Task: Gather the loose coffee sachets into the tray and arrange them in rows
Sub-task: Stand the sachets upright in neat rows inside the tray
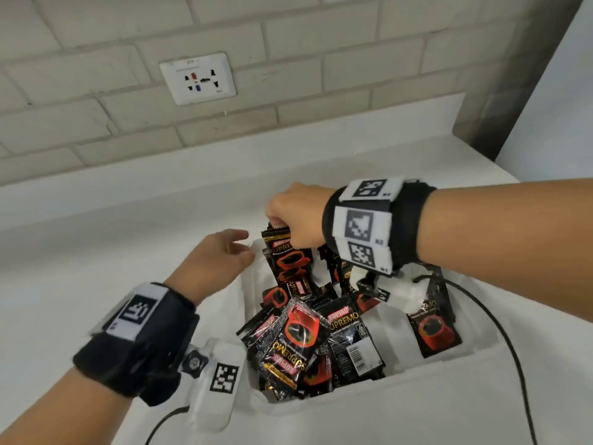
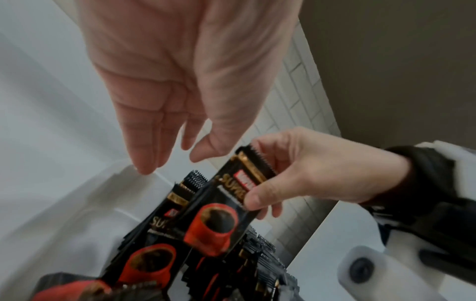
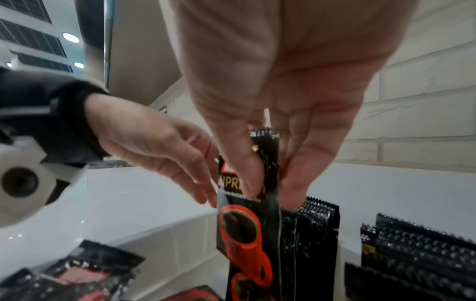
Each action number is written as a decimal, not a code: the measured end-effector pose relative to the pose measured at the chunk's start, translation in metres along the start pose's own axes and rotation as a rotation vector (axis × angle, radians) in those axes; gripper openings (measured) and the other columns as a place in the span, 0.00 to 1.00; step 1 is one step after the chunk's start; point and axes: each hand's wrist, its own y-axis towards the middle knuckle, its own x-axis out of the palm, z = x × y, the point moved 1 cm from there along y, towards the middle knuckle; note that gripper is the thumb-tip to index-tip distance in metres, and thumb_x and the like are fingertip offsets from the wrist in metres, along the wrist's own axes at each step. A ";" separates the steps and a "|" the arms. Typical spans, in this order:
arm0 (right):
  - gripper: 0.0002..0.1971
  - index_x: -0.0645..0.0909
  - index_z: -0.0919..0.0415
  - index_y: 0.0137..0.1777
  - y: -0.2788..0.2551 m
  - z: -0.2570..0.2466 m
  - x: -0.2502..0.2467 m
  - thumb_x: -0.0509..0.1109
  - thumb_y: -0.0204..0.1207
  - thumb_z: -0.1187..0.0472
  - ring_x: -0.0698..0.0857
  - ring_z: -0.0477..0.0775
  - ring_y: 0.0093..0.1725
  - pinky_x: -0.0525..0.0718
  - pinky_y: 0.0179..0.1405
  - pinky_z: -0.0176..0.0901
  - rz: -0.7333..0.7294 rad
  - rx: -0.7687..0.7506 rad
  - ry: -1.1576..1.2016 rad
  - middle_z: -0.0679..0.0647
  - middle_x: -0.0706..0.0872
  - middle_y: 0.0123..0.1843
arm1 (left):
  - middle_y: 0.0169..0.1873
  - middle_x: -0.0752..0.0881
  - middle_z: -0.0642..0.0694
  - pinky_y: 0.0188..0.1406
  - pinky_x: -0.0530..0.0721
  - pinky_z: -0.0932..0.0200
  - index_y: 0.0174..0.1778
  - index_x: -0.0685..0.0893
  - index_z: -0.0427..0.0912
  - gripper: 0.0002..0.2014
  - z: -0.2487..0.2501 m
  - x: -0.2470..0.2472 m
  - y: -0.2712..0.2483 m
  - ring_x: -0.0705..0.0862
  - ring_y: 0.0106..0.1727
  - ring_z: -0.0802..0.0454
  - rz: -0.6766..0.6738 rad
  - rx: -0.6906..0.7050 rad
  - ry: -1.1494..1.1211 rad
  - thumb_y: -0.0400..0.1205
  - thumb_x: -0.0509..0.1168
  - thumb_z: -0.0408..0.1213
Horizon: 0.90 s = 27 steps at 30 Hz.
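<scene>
Fingers: your right hand [image 1: 296,216] pinches the top edge of one upright sachet [image 1: 290,258], thumb on the printed face and fingers [image 3: 296,183] behind it; your left hand [image 1: 213,263] holds nothing, its fingers [image 2: 146,150] loose and straight, hovering just beside that sachet near the tray's far left corner.

Worktop: your white worktop [image 1: 128,220] carries the tray; no stray sachet shows on the bare part you can see, so the gathering looks done or close to it. What lies outside the views you cannot tell.

Tray: the white tray [image 1: 449,364] already holds all the sachets in sight.

Loose pile: a jumble of sachets [image 1: 298,345] fills the tray's near left part, lying flat, tilted and overlapping at all angles. By my judgement this is the bulk of what is left for you.

Standing rows: at the far end some sachets stand on edge in packed groups [image 3: 316,224], with another group [image 3: 425,244] to the right in the right wrist view. That is your finished share, and it looks smaller than the pile.

Lone sachet: one sachet [image 1: 433,326] leans face-up at the tray's right side, apart from the pile, not yet in a row.

Held sachet: it stands upright, touching the front of the far left row, seemingly about to join it.

Progress: gathering mostly done, arranging well under way but likely less than half complete.
</scene>
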 end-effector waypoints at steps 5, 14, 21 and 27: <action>0.04 0.76 0.65 0.48 0.017 -0.009 0.009 0.66 0.75 0.70 0.76 0.53 0.35 0.67 0.24 0.35 -0.113 0.014 -0.107 0.53 0.73 0.35 | 0.59 0.80 0.49 0.57 0.79 0.56 0.73 0.70 0.46 0.32 0.008 0.004 0.001 0.82 0.57 0.50 -0.058 0.062 0.050 0.72 0.71 0.36; 0.06 0.78 0.65 0.52 0.023 -0.017 0.018 0.67 0.77 0.67 0.68 0.48 0.27 0.63 0.22 0.35 -0.195 0.090 -0.163 0.53 0.68 0.32 | 0.67 0.73 0.44 0.64 0.75 0.53 0.74 0.64 0.42 0.42 -0.001 0.026 0.032 0.75 0.65 0.47 -0.071 0.186 0.389 0.67 0.79 0.41; 0.17 0.78 0.67 0.63 0.019 -0.009 0.021 0.71 0.74 0.64 0.73 0.50 0.31 0.65 0.22 0.33 -0.201 0.083 -0.139 0.54 0.78 0.39 | 0.64 0.73 0.44 0.61 0.77 0.52 0.71 0.69 0.43 0.39 0.000 0.032 0.048 0.76 0.62 0.44 -0.137 0.222 0.575 0.66 0.79 0.42; 0.16 0.77 0.67 0.62 0.015 -0.003 0.014 0.70 0.75 0.66 0.76 0.52 0.37 0.65 0.25 0.32 -0.218 0.074 -0.093 0.55 0.78 0.40 | 0.59 0.70 0.43 0.51 0.80 0.55 0.71 0.68 0.44 0.38 0.008 0.039 0.047 0.78 0.57 0.43 -0.154 0.229 0.708 0.66 0.77 0.42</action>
